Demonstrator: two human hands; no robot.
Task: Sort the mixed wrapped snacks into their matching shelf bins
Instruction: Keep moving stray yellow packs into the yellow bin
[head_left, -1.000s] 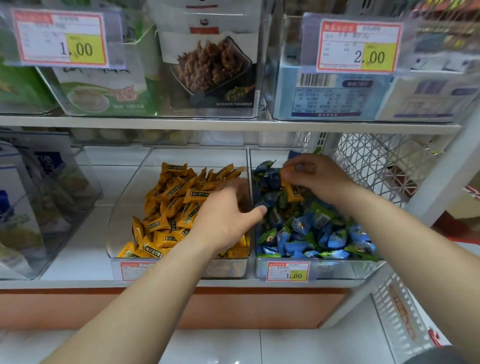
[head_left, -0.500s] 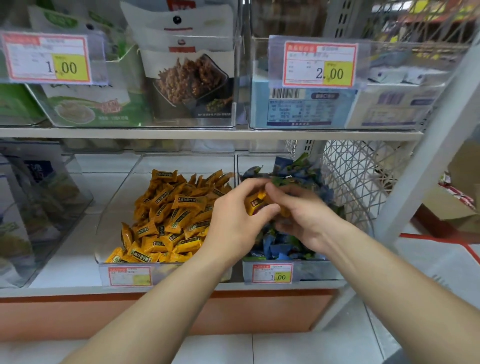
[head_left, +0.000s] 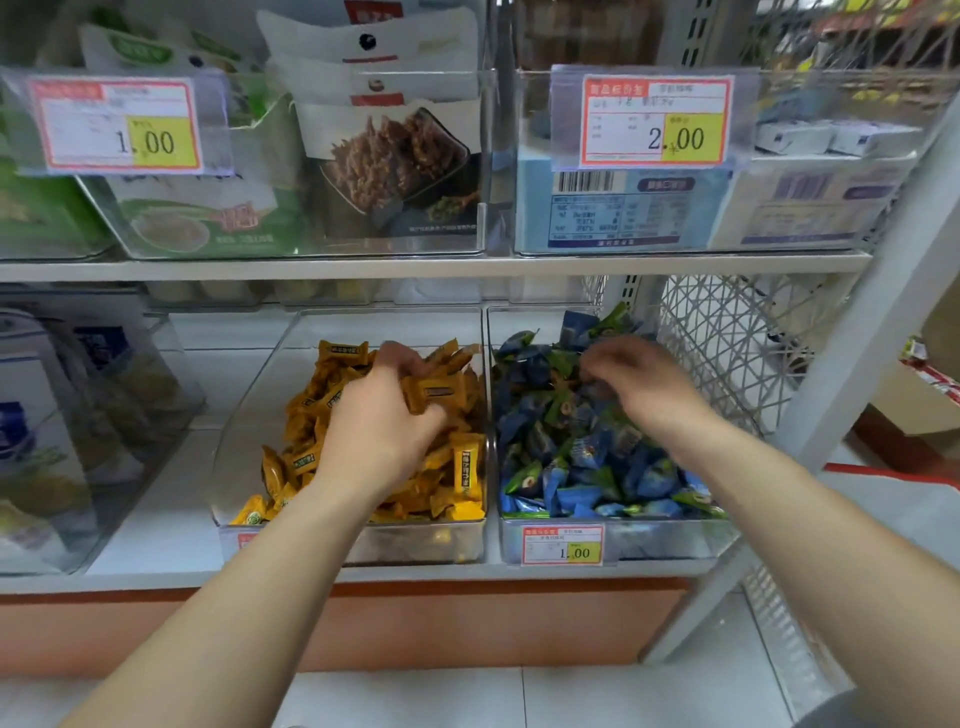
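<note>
Two hands work over two clear bins, well apart from each other. The left hand (head_left: 379, 426) hangs over the left bin (head_left: 249, 415), and its thumb and blurred fingers pinch one orange snack (head_left: 435, 394) just above the orange heap (head_left: 462, 467). The right hand (head_left: 644, 389) reaches into the right bin (head_left: 670, 540), fingers curled down among the blue and green snacks (head_left: 582, 467). Motion blur hides whether it grips any.

Each bin holds one heap, its pieces too many to count. The two bins stand side by side, touching, on the lower shelf (head_left: 156, 540).

One price tag (head_left: 563, 544) reading 1.00 is fixed to the near wall of the right bin. A second tag (head_left: 244, 540) on the left bin is mostly hidden by the forearm.

Left of the bins stands one clear container (head_left: 78, 415) of blue and white packs. To the right is a white wire mesh panel (head_left: 727, 353).

On the upper shelf (head_left: 415, 267) are two larger tags, 1.00 (head_left: 117, 124) at left and 2.00 (head_left: 657, 120) at right.
</note>
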